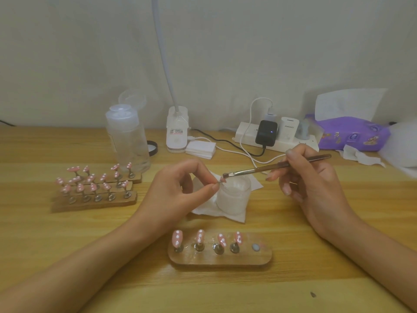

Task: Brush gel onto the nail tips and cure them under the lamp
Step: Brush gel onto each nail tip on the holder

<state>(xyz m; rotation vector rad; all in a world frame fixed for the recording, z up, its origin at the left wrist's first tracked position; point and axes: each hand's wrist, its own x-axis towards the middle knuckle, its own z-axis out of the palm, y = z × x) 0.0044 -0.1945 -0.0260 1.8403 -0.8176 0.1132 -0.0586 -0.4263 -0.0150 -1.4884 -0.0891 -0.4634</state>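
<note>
My left hand [180,190] pinches a small pink nail tip on its stand [220,181] just above the open gel jar [234,195]. My right hand [316,177] holds a brown brush [270,167], its bristles touching the nail tip. A wooden holder [220,256] near the front edge carries several pink nail tips with white dots and one bare magnet spot at its right end. The white lamp [177,134] stands at the back with its neck rising out of view.
Three more wooden holders [94,202] with several pink tips sit at the left. A clear bottle [128,138], a power strip [275,136] with chargers and cables, cotton pads [200,149] and a purple tissue pack [352,134] line the back. A tissue [214,211] lies under the jar.
</note>
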